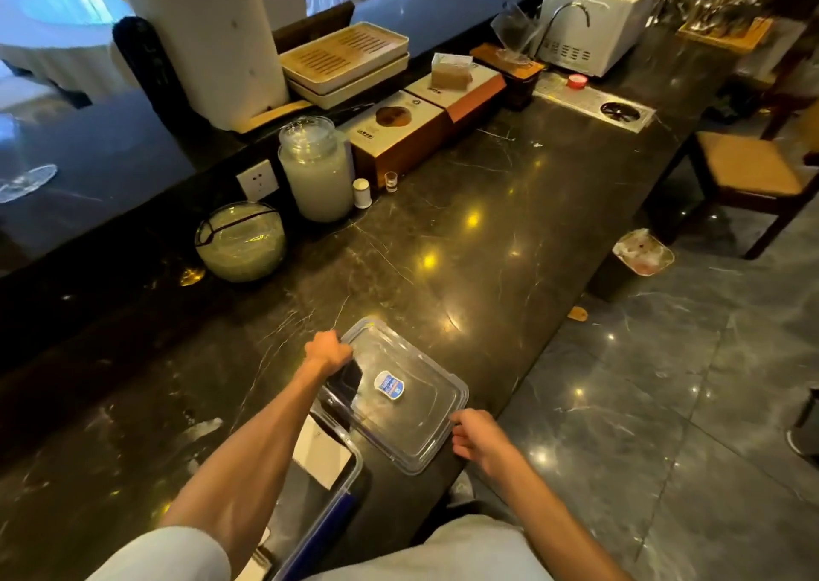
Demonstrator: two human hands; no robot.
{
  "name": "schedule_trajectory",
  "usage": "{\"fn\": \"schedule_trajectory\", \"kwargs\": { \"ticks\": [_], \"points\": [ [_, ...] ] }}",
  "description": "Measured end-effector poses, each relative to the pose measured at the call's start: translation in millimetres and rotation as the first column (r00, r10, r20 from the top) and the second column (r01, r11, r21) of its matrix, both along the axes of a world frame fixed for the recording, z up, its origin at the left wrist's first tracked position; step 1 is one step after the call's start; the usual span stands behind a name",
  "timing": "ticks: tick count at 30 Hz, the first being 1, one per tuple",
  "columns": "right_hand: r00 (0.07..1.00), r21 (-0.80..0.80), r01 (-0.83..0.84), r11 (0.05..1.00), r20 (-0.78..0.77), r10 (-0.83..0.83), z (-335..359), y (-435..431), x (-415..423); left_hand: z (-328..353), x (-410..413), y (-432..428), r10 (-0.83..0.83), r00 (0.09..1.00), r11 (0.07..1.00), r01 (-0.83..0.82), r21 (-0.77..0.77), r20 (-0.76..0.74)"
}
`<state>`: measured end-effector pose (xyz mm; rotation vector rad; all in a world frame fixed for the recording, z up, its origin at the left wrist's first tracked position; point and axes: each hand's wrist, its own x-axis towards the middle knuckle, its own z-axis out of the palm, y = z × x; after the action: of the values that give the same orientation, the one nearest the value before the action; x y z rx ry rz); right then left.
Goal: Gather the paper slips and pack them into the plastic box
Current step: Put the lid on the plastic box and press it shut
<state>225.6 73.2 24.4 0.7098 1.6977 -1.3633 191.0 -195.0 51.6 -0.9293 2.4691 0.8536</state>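
Holding clear plastic lid by opposite edges: left hand clenched on far corner, right hand pinching near rim. Rigid, light, slick. Box below, paper slips inside.

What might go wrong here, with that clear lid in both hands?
The lid hangs out toward the counter edge, so a slip from the right hand might drop it on the floor. The left hand grips only one corner. Swinging it over the box could scatter the slips inside.
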Motion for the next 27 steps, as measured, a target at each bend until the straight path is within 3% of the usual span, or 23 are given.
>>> {"fn": "schedule_trajectory", "kwargs": {
  "ticks": [6,8,12,17,20,23,27],
  "points": [
    [0.978,-0.139,0.053,0.989,-0.192,-0.079,35,-14,-65,44,-10,-5,0.120,0.938,0.989,-0.143,-0.046,-0.325],
    [0.970,-0.202,-0.005,0.979,-0.239,-0.044,46,-28,-85,59,7,-15,0.215,0.888,0.966,-0.254,-0.045,-0.406],
    [0.929,-0.243,-0.272,0.931,-0.319,0.188,54,-80,-102,77,84,-42,0.479,0.735,0.852,-0.522,0.050,-0.480],
    [0.735,-0.218,-0.650,0.728,-0.423,0.530,55,-151,-60,71,208,-40,0.771,0.473,0.559,-0.823,0.098,-0.428],
    [0.539,-0.093,-0.813,0.574,-0.491,0.684,48,-168,-24,60,265,-20,0.869,0.353,0.416,-0.901,0.126,-0.346],
    [0.375,0.104,-0.865,0.491,-0.515,0.771,41,-171,4,41,301,-2,0.916,0.308,0.350,-0.927,0.137,-0.256],
    [0.357,0.202,-0.837,0.509,-0.503,0.787,36,-161,30,23,313,11,0.924,0.337,0.366,-0.916,0.166,-0.181]
  ]
}}
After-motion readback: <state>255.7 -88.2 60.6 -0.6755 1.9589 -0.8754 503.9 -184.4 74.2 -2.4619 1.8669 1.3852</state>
